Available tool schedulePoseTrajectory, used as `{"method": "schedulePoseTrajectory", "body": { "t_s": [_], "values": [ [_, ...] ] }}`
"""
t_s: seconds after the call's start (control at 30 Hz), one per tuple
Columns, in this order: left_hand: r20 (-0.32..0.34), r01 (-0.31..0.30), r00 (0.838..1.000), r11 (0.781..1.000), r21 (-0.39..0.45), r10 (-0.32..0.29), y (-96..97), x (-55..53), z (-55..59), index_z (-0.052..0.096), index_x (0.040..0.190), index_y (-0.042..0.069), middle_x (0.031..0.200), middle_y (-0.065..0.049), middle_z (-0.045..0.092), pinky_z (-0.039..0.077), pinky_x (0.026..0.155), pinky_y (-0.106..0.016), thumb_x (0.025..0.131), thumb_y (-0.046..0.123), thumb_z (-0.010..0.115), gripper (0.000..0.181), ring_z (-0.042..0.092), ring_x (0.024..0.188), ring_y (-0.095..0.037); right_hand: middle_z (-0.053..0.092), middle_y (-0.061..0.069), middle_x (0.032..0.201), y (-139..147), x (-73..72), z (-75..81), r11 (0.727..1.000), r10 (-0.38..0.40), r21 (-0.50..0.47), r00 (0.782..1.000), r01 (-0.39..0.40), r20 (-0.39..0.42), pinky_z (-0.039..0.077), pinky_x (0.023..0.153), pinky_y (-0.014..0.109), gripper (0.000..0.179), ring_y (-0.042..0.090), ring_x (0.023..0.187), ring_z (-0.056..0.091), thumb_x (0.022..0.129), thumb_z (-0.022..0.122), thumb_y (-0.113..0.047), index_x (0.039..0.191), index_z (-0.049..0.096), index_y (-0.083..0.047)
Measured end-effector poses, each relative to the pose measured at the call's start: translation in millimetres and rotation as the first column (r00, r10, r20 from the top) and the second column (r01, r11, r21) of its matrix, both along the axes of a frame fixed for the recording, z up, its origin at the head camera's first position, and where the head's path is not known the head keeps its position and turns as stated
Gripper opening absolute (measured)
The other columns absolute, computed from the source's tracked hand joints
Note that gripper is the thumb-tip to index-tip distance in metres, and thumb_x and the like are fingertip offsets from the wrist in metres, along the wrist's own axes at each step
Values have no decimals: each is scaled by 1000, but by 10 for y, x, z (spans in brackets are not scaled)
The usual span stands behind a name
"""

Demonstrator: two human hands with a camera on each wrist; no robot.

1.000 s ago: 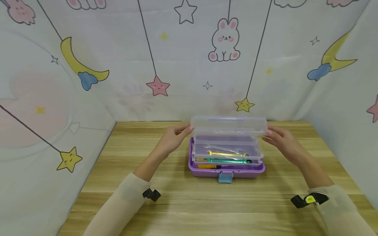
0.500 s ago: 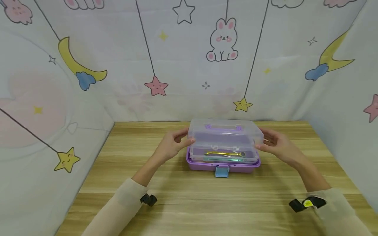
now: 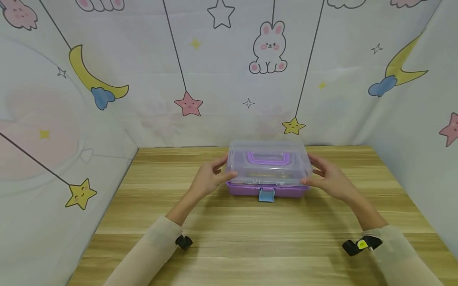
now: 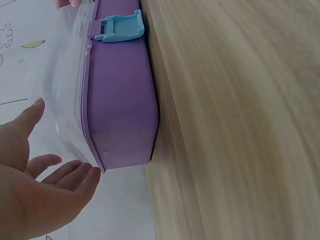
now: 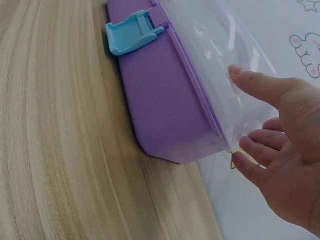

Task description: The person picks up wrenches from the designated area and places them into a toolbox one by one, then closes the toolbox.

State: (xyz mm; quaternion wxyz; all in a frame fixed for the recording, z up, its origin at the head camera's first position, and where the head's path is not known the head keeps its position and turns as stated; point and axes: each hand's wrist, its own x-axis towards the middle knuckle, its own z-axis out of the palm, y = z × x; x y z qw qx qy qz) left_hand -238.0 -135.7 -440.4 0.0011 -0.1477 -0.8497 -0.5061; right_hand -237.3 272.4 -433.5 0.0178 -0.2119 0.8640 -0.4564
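A purple toolbox (image 3: 247,190) with a clear lid (image 3: 247,147) stands toward the back of the table. The lid is down over the base, its purple handle (image 3: 269,161) lying on top. A light blue latch (image 3: 266,195) hangs unfastened at the front. Through the plastic a yellow wrench (image 3: 262,175) shows faintly. My left hand (image 3: 209,178) holds the lid's left end, thumb toward the front and fingers at the side. At the right end, my right hand (image 3: 332,180) holds the lid likewise. In both wrist views the fingers curve lightly at the lid's lower edge.
The wood-grain table (image 3: 250,246) stretches in front of the box. Behind it hangs a white cloth (image 3: 222,71) with cartoon prints, and cloth also lines both sides. Each sleeve carries a black wrist camera (image 3: 184,242).
Both hands have brought the lid forward and down from its raised position. The tray and wrenches, visible earlier, now lie beneath it. The thumbs have come round toward the lid's front.
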Motion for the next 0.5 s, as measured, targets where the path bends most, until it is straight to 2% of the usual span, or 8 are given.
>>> {"method": "schedulePoseTrajectory", "body": {
  "t_s": [0.17, 0.3, 0.43, 0.5],
  "values": [
    [-2, -24, 1000, 998, 53, 24, 38, -24, -100, 48, 146, 14, 148, 0, 49, 48, 103, -32, 79, 44, 82, 80, 51, 132, -18, 38, 16, 155, -25, -39, -56, 997, -44, 57, 999, 45, -25, 40, 109, 52, 95, 35, 141, 37, 81, 84, -30, 155, 29, -8],
    [21, -45, 999, 995, 94, 44, 63, -20, -168, 48, 147, 17, 148, 2, 48, 49, 101, -30, 78, 42, 83, 81, 53, 130, -21, 36, 16, 156, -36, -55, -83, 995, -54, 85, 998, 56, -28, 40, 108, 54, 97, 36, 141, 36, 81, 83, -33, 156, 27, -8],
    [20, -53, 998, 993, 109, 51, 82, -8, -189, 47, 148, 15, 149, 1, 48, 49, 102, -31, 80, 37, 83, 81, 51, 131, -20, 34, 17, 157, -48, -57, -89, 994, -51, 92, 998, 53, -25, 40, 108, 56, 98, 37, 142, 34, 81, 83, -34, 157, 25, -8],
    [15, -49, 999, 995, 90, 48, 90, -5, -180, 45, 149, 14, 150, -1, 47, 48, 102, -32, 81, 38, 83, 82, 50, 132, -18, 33, 19, 157, -56, -55, -82, 995, -37, 97, 999, 40, -27, 39, 108, 57, 99, 39, 142, 33, 82, 82, -33, 157, 23, -7]
  ]
}}
